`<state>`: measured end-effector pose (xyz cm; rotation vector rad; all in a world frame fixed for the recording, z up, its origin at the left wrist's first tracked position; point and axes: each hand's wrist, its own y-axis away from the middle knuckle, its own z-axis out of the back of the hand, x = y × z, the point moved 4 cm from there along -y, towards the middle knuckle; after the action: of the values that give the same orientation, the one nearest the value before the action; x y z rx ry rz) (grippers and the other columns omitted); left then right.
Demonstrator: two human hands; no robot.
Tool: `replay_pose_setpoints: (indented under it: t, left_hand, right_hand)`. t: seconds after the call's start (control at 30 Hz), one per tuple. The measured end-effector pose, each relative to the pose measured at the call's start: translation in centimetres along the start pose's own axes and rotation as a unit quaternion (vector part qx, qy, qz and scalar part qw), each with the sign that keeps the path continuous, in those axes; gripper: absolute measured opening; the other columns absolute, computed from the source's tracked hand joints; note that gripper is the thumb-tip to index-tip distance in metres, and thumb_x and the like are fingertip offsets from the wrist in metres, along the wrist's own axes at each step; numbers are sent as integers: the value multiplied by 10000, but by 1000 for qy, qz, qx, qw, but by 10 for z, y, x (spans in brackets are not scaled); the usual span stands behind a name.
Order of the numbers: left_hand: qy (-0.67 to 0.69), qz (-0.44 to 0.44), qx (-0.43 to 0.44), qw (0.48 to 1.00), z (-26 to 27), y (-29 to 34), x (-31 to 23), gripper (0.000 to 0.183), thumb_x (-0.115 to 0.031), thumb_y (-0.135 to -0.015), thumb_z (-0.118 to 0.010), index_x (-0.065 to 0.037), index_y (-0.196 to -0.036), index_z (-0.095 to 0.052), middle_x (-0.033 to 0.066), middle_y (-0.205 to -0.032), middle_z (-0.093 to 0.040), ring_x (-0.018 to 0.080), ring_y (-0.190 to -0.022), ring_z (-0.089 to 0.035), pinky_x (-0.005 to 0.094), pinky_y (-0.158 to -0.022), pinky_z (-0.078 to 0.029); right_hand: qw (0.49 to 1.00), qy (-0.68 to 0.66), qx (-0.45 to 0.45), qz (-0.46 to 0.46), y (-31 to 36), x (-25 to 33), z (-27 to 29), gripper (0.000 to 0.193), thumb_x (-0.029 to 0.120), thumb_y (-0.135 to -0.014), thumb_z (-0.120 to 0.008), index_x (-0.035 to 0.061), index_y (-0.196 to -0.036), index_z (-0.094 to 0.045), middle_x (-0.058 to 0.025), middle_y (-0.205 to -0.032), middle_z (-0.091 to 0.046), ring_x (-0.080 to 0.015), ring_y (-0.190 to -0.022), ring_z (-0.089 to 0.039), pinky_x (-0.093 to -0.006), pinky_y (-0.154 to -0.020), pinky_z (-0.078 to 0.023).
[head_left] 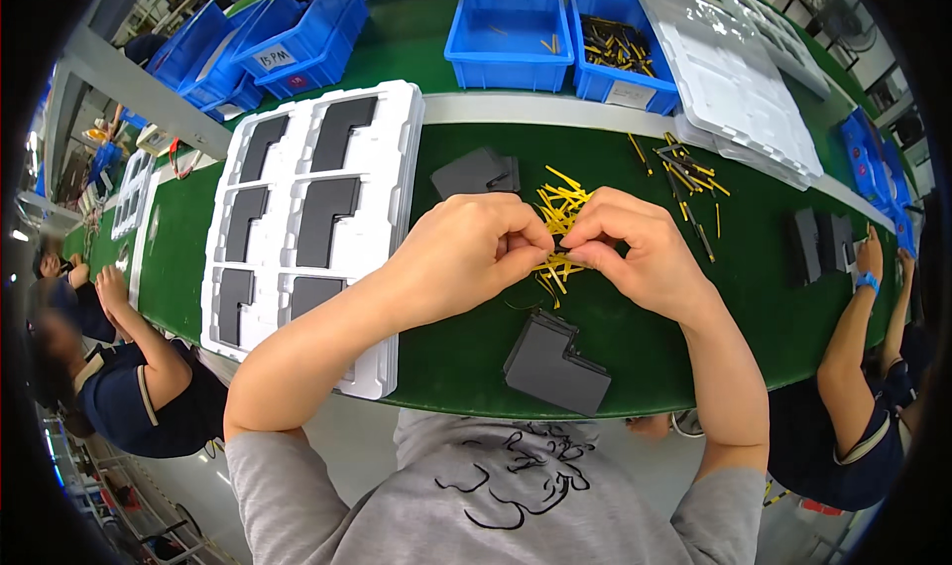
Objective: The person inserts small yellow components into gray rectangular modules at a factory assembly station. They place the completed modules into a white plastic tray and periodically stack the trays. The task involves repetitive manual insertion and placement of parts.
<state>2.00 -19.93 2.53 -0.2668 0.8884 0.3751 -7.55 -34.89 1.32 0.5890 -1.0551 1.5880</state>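
Note:
Both hands meet over a loose pile of thin yellow strips [562,200] on the green bench. My left hand [486,243] is closed in a pinch, thumb against fingers. Facing it, my right hand [630,243] pinches too, its fingertips nearly touching the left's. A small dark piece shows between the fingertips, too small to name. Nearest me lies a dark grey L-shaped block [557,364], apart from both hands. Beyond my left hand sits a stack of similar grey blocks [478,173]. Black and yellow strips [691,176] lie scattered past my right hand.
A white tray [290,218] of dark L-shaped pieces stands left. Along the back are a blue bin [509,34], another blue bin [620,49] full of strips and clear plastic trays [739,79]. Co-workers sit on both sides, one's wristband [866,280] near dark blocks [821,243].

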Motion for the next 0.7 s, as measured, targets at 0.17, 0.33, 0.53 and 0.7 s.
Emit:
replay_pose_setpoints:
  t: [0.17,0.33,0.53,0.7]
  left_hand:
    - [18,24,3,1000,-2,-2,-1,36,-32,-834,-658,-4,-855,-661,41,-743,-606,98,-621,-534,252,-573,-456]
    - [10,27,-2,1000,-6,-1,0,50,-40,-816,-668,-2,-844,-650,53,-734,-607,110,-609,-544,260,-570,-463]
    - [-159,-114,-20,980,-11,5,-2,279,-171,-717,-762,-29,-932,-654,63,-782,-585,203,-694,-587,321,-598,-490]
    - [-231,-173,162,944,-20,27,-27,704,-382,-550,-820,-51,-1137,-617,51,-1004,-534,227,-933,-544,341,-751,-497]
  right_hand:
    - [1000,6,-7,-1,0,0,-1,121,-73,-738,-684,-2,-821,-631,-70,-808,-600,-190,-733,-584,-280,-613,-461]
    - [999,-25,-21,-5,0,1,1,93,-70,-775,-657,-4,-831,-624,-62,-819,-576,-147,-714,-582,-257,-614,-464]
    - [966,-206,-144,-61,1,-12,18,73,-59,-856,-599,-36,-924,-613,-35,-902,-560,-69,-707,-560,-196,-645,-477]
    - [966,-182,-155,-97,2,-14,18,155,-37,-880,-570,-7,-1016,-637,-24,-854,-555,-69,-701,-524,-199,-623,-446]
